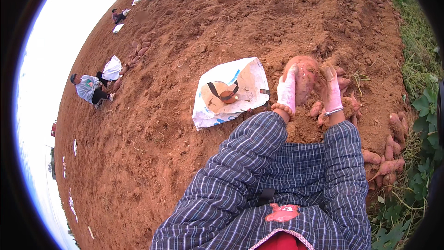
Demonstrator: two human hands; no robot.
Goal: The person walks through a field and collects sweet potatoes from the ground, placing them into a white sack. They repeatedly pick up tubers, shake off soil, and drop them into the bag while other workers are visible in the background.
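Note:
My left hand [288, 85], in a dirty white-and-pink knit glove, grips the left side of a large soil-dusted sweet potato [304, 78]. On its other side is my right hand [332, 85], gloved the same way and caked with soil at the curled fingers. Whether those fingers press on the root or only hover beside it is unclear. Smaller sweet potatoes [315, 109] lie on loose soil beneath and beyond my right hand. Left of my hands a white woven sack [204, 106] gapes, with a black strap and a rounded reddish-brown thing [228, 96] at its mouth.
A pile of sweet potatoes [390, 166] lies at my right, beside green vines [425, 139]. Across the reddish field [156, 111], a person [91, 88] sits by a white sack [112, 68] and a row of sweet potatoes [141, 50]. Other people and sacks are farther off.

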